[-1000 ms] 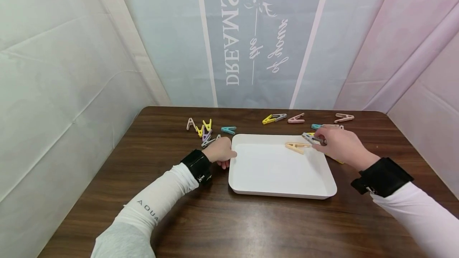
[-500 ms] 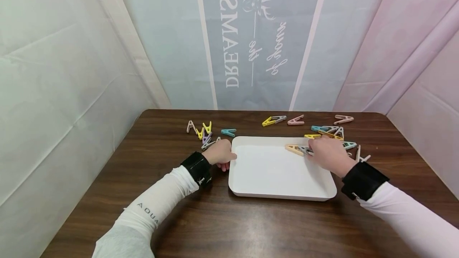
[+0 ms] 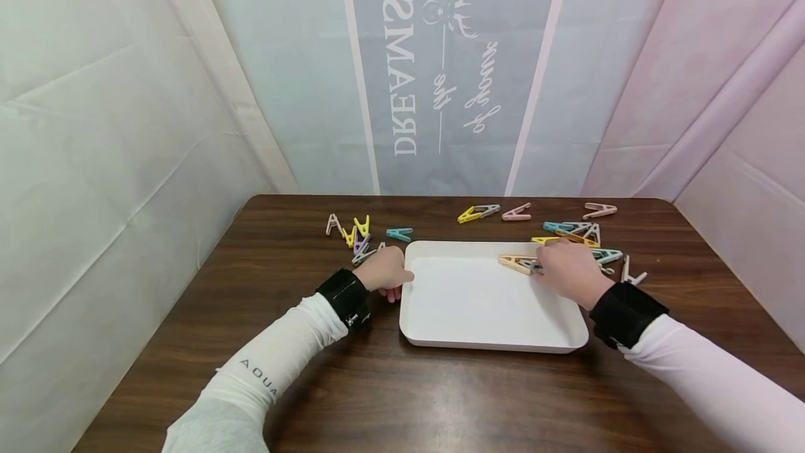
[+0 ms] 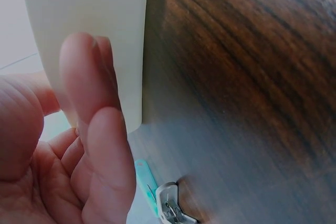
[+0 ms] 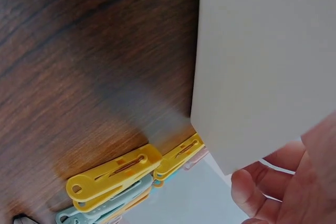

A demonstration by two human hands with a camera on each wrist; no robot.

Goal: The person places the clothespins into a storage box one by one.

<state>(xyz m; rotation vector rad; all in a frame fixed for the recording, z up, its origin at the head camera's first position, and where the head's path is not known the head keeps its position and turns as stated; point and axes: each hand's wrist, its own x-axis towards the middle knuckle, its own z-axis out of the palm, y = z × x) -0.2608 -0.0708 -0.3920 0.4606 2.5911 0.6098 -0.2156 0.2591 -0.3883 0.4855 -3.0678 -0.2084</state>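
Note:
A white tray (image 3: 484, 313) lies on the dark wooden table. My left hand (image 3: 385, 270) holds its left rim, thumb over the edge and fingers along the outside wall, as the left wrist view shows. Over the tray's far right corner, my right hand (image 3: 569, 271) has its fingertips down inside and pinches a grey clothespin (image 3: 534, 266), mostly hidden under the fingers. A peach clothespin (image 3: 516, 264) lies in the tray just left of it. The right wrist view has the tray's outer wall (image 5: 252, 66) hiding the pinched clothespin.
Several clothespins are heaped beyond the tray's right corner, among them a yellow clothespin (image 5: 115, 171) and a green clothespin (image 3: 608, 255). Past the left hand lie a blue clothespin (image 3: 399, 233) and a small cluster with a purple clothespin (image 3: 361, 243). A pink clothespin (image 3: 517, 212) sits near the back edge.
My right hand has carried the grey clothespin left and down from above the tray's right rim to beside the peach one inside. The left hand stays on the rim.

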